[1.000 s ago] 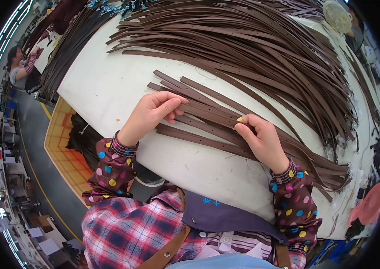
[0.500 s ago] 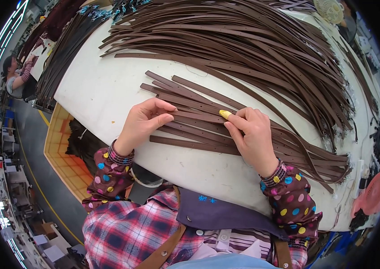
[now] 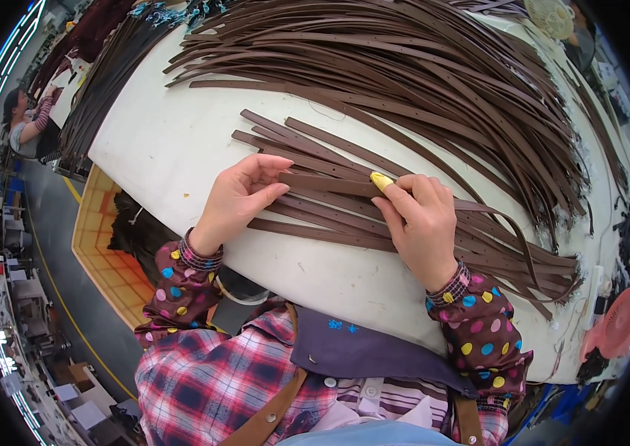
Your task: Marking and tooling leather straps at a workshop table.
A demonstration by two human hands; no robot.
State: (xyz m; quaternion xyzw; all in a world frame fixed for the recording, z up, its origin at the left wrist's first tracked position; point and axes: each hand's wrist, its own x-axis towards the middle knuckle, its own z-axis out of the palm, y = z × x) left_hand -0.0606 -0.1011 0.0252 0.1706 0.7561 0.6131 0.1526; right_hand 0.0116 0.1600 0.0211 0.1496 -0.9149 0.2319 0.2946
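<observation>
A flat brown strap (image 3: 330, 183) with small holes is lifted slightly above a small spread of similar straps (image 3: 322, 224). My left hand (image 3: 239, 199) has its curled fingers and thumb around the strap's left end. Farther right along the same strap, my right hand (image 3: 425, 230) pinches it between thumb and index finger. A yellow cover (image 3: 381, 181) sits on that index fingertip. Beyond the right hand, the strap arches up and bends back down toward the bundle's right end.
Behind my hands, a large heap of brown straps (image 3: 404, 67) lies across the white table (image 3: 159, 141). Darker straps (image 3: 103, 97) hang at the far left, near a seated person (image 3: 29, 123). A pink fan (image 3: 615, 322) stands at right. Below the table's left edge is an orange-lined bin (image 3: 118, 260).
The strap between my hands has risen off the others, and its length past my right hand now arches upward. Both hands have stayed nearly in place, the right shifting slightly right.
</observation>
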